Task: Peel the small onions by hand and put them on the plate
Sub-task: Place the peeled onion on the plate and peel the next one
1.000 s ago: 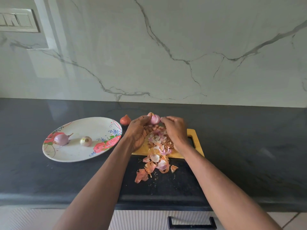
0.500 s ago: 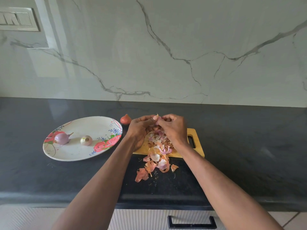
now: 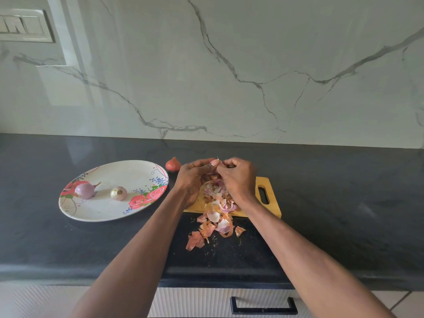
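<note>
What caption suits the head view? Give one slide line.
Both hands, left hand and right hand, peel a small onion over the cutting board; two onions lie on the plate.

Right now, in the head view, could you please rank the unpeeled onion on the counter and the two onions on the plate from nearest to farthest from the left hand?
From the left hand:
1. Unpeeled onion, on the counter just to its left.
2. Pale peeled onion, mid-plate.
3. Purple peeled onion, at the plate's far left.
</note>
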